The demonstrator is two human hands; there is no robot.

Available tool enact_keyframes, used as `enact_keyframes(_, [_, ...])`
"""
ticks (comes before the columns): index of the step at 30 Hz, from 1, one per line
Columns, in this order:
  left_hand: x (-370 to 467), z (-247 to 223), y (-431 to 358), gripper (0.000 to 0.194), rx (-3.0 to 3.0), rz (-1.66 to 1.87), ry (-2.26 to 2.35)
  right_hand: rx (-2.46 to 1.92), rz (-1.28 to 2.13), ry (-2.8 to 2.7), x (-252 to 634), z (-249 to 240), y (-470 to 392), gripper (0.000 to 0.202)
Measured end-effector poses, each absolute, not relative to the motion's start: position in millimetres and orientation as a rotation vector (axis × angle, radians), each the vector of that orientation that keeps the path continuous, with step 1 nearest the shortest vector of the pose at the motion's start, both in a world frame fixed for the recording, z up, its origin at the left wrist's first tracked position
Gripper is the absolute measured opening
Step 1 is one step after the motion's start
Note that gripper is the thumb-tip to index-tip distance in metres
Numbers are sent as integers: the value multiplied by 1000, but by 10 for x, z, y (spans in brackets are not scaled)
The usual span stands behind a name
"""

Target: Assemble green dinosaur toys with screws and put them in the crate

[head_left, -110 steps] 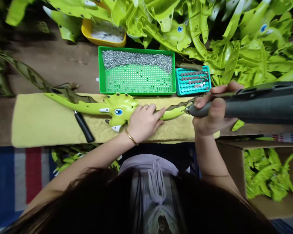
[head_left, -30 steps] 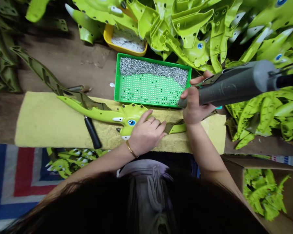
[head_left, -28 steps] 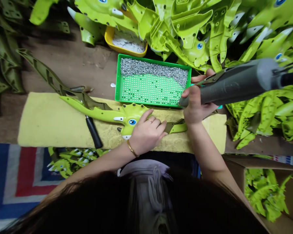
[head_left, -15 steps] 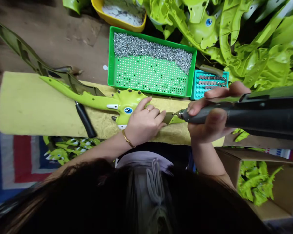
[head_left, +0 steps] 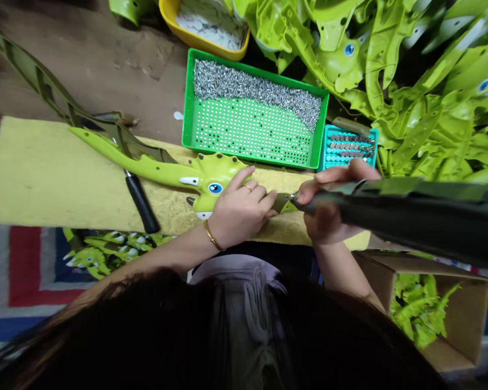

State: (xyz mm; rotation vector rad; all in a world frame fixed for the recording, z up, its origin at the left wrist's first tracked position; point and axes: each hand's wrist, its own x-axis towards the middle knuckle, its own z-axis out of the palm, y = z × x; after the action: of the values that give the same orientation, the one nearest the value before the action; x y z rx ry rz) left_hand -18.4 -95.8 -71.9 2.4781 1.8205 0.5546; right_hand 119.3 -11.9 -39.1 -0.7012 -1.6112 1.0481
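A lime-green plastic dinosaur toy (head_left: 213, 172) with a frilled head, blue eye and long tail lies on a yellow cloth. My left hand (head_left: 244, 208) is closed over its head, fingers bent and pressing it down. In my right hand (head_left: 329, 211) is a dark electric screwdriver (head_left: 410, 211), gripped around its front end. Its tip meets an olive-brown part (head_left: 282, 202) of the toy, just right of my left fingers. The screw itself is too small to make out. A long olive strip (head_left: 44, 81) runs from the toy toward the upper left.
A green tray (head_left: 244, 130) of small screws stands behind my hands, beside a teal holder (head_left: 345, 149) with metal pieces. A yellow tub (head_left: 207, 43) is farther back. A black-handled tool (head_left: 141, 203) lies left. Green parts (head_left: 341, 59) pile up right; a carton (head_left: 463, 319) holds more.
My right hand has brought the screwdriver a little to the left, and its rear end has dropped lower in view. My left hand stays on the toy. The whole view has shifted slightly.
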Motion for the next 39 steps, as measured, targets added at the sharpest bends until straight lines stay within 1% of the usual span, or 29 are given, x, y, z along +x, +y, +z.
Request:
enact_keyframes(3, [-172,-631,-999,26,2471,534,1836,-511,781,-1382,971,-324,120,42])
enact_keyframes(6, [-262,-549,-1183,27,2317,743,1924,-636,652,-1360,799,-448,368,43])
enact_keyframes(9, [-487,-549,-1485,24,1977,1049,2219,-721,760,-1401,762,-665,473,42])
enact_keyframes(11, [-643,-586,-1676,20,1575,1093,2403,-730,878,-1399,781,-765,476,40])
enact_keyframes(12, [-703,-604,-1748,22,1331,1089,2405,-733,912,-1400,790,-790,471,38])
enact_keyframes(13, [-745,-619,-1797,27,1088,1081,2333,-722,922,-1400,795,-797,468,36])
enact_keyframes(16, [-773,-626,-1809,52,547,1062,1895,-649,879,-1388,781,-732,477,30])
enact_keyframes(18, [-735,-602,-1745,57,378,1062,1681,-591,853,-1372,767,-631,476,33])
enact_keyframes(20, [-682,-575,-1678,51,276,1119,1594,-526,815,-1344,772,-493,430,39])
enact_keyframes(22, [-631,-562,-1637,47,220,1200,1544,-475,763,-1307,799,-343,328,40])
enact_keyframes(26, [-541,-592,-1613,50,173,1282,1468,-558,691,-1370,850,-199,145,40])
enact_keyframes(28, [-494,-622,-1598,52,172,1289,1449,-623,659,-1410,838,-268,178,43])
enact_keyframes(31, [-419,-673,-1556,53,195,1306,1431,-696,740,-1435,780,-472,357,48])
enact_keyframes(36, [-343,-749,-1506,54,213,1321,1429,-560,814,-1354,694,-694,518,30])
enact_keyframes(39, [-344,-773,-1510,54,216,1322,1426,-515,818,-1341,675,-711,486,31])
